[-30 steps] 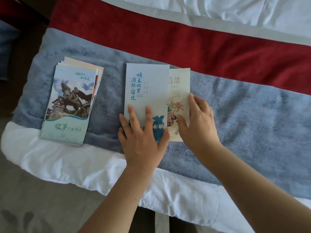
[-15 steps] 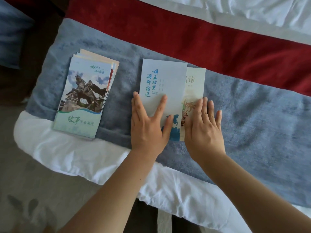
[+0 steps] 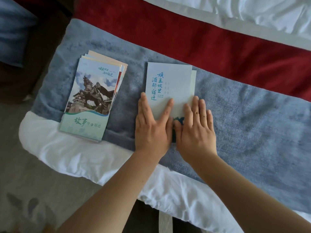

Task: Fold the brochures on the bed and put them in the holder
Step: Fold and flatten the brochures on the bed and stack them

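Note:
A pale blue brochure point(image 3: 170, 84) with blue Chinese lettering lies folded on the blue-grey bed runner point(image 3: 252, 115). Only a thin strip of its inner panel shows along the right edge. My left hand point(image 3: 151, 126) lies flat on its lower left part, fingers spread. My right hand point(image 3: 195, 130) presses flat on its lower right part and edge. Both hands hide the brochure's bottom. To the left lies a stack of folded brochures point(image 3: 91, 101), the top one showing a horse-and-rider statue. No holder is in view.
The runner has a red band point(image 3: 185, 36) behind the blue one, over white bedding point(image 3: 252, 15). The white sheet point(image 3: 75, 155) wraps the bed's near edge. Grey floor point(image 3: 33, 190) lies below left, with dark furniture at the far left.
My right hand slid left and pushed the cream right panel under the blue cover, so the brochure now lies nearly fully folded. The left hand stayed pressing its left side.

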### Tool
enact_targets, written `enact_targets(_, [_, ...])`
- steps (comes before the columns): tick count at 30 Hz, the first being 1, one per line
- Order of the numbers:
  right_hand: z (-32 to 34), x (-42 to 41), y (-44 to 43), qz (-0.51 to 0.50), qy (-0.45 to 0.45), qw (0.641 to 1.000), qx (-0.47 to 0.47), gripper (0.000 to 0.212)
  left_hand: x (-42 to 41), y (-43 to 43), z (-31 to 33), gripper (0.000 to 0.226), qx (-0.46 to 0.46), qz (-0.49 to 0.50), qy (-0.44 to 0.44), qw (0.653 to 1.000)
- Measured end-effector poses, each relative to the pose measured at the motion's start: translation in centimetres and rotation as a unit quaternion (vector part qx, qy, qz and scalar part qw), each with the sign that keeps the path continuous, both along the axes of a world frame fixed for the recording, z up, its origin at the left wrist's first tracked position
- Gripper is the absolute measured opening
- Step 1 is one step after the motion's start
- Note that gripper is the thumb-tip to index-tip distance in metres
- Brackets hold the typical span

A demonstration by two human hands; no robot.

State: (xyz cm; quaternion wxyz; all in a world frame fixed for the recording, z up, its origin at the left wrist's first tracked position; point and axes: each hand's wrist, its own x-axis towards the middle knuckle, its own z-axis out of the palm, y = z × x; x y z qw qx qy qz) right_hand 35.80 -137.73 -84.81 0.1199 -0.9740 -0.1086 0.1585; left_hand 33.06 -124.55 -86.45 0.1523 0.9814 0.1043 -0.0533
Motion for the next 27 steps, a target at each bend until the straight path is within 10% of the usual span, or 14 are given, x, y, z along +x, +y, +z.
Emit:
enact_targets(19, [-3.1,2.9,1.5,0.024,-0.014,0.999,-0.021,0.064,2.7,1.1,-2.9,0.059,0.066,-0.053,-0.005,0.996])
enact_targets(27, [-1.8,2.0,2.4,-0.002,0.021,0.996,0.089,0.06,3.8,2.7,0.8,0.04,-0.091,0.0,-0.131,0.987])
